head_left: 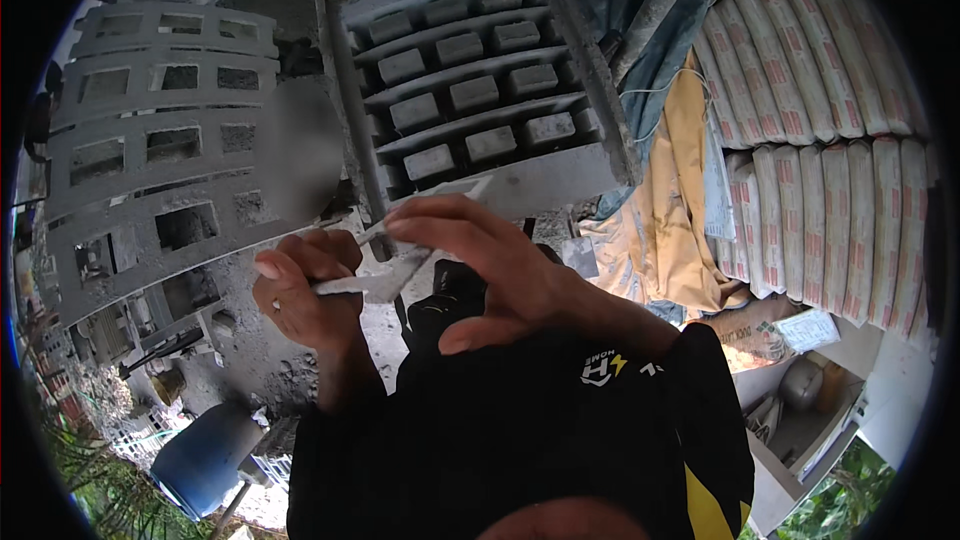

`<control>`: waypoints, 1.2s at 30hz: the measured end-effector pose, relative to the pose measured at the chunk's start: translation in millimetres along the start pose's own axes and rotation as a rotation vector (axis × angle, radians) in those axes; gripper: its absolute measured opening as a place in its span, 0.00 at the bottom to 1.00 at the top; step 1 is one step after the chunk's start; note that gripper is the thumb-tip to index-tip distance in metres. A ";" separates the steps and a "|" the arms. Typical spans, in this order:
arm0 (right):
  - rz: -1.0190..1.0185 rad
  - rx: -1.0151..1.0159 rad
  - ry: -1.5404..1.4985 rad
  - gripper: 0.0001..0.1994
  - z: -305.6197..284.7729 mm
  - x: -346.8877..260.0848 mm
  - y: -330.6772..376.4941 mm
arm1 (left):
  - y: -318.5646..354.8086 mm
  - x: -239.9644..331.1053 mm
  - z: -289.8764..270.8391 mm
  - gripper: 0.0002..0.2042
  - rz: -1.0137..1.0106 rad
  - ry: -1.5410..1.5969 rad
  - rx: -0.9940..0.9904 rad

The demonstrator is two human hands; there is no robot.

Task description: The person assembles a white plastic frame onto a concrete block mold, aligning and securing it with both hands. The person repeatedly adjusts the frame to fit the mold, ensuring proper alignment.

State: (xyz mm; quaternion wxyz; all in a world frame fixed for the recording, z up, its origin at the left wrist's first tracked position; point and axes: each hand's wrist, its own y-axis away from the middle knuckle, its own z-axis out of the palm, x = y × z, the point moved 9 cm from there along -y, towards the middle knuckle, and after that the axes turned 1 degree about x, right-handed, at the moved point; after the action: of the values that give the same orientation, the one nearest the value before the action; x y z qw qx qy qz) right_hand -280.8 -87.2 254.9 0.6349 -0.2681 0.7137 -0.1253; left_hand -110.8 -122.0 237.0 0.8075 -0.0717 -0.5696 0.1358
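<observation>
My left hand (310, 290) is closed in front of my chest, its fingers curled round the end of a pale grey flat piece (385, 283) that looks like a thin blade or plate. The exact kind of this piece is not clear. Just right of it is my right hand (500, 275), thumb and fingers spread apart. Its fingertips reach over a pale strip that may be part of the same piece; whether they touch it I cannot tell. Beyond both hands stands a grey, dusty block mould (540, 180) with rows of rectangular blocks (490, 143) inside.
Large grey hollow panels (130, 170) with square openings stand at the left. Stacked bags (800, 210) fill the right side, with a tan tarp (665, 180) beside them. A blue barrel (205, 460) is at lower left, an open box (810, 420) at lower right.
</observation>
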 end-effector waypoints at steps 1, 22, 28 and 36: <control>0.009 0.009 -0.013 0.28 2.8 2.0 -14.2 | 6.7 10.7 11.1 0.28 0.040 -0.053 -0.022; 0.605 -0.394 -0.255 0.22 -53.6 212.6 20.7 | -1.2 -204.1 58.6 0.24 -0.395 -0.524 -0.058; 0.574 -0.429 -0.215 0.17 -63.6 225.8 35.8 | 4.7 -216.1 74.3 0.22 -0.381 -0.537 -0.078; 0.480 -0.397 -0.245 0.16 -85.1 194.9 30.3 | 12.3 -198.9 107.5 0.19 -0.481 -0.530 -0.290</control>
State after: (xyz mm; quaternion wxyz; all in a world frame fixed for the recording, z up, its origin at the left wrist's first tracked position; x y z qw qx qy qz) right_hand -380.2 -181.6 89.4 0.6627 -0.2237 0.6853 0.2026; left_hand -276.0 -174.3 91.2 0.6226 -0.0118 -0.7723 -0.1259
